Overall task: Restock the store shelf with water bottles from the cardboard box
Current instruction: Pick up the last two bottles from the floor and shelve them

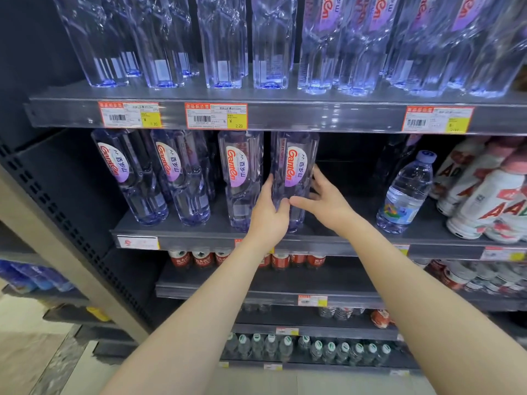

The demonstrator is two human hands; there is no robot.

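Left grip (268, 212) and right grip (325, 201) clasp the bottle (295, 166) between them, low down. It is full, smooth plastic, likely heavyish and slippery, so its waist suits best.

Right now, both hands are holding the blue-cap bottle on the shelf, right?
No. In the head view, the left hand and right hand hold the purple-label bottle on the shelf; the blue-cap bottle stands untouched.
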